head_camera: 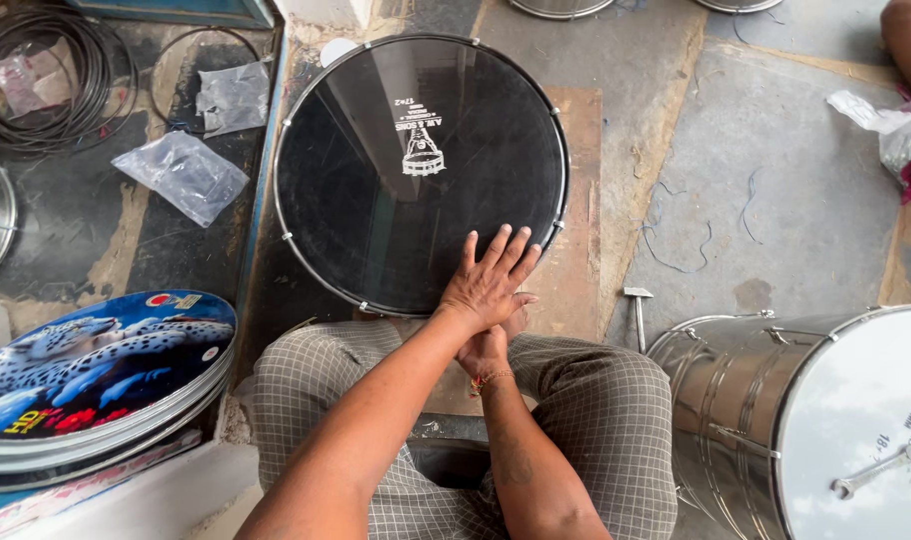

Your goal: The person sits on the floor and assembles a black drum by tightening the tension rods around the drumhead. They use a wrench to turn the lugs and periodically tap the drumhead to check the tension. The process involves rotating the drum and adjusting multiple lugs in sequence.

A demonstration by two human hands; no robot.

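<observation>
Left hand lies flat, fingers spread, over right hand, pressing the black drumhead at six o'clock; best pressed evenly.

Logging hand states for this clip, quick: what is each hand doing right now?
Left hand: open, fingers spread, palm pressed flat on the black drum head.
Right hand: mostly hidden beneath the left hand at the drum's near rim; open or closed cannot be told.

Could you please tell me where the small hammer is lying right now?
In the head view, the small hammer lies on the concrete floor to the person's right, between the black drumhead and the steel drum.
</observation>
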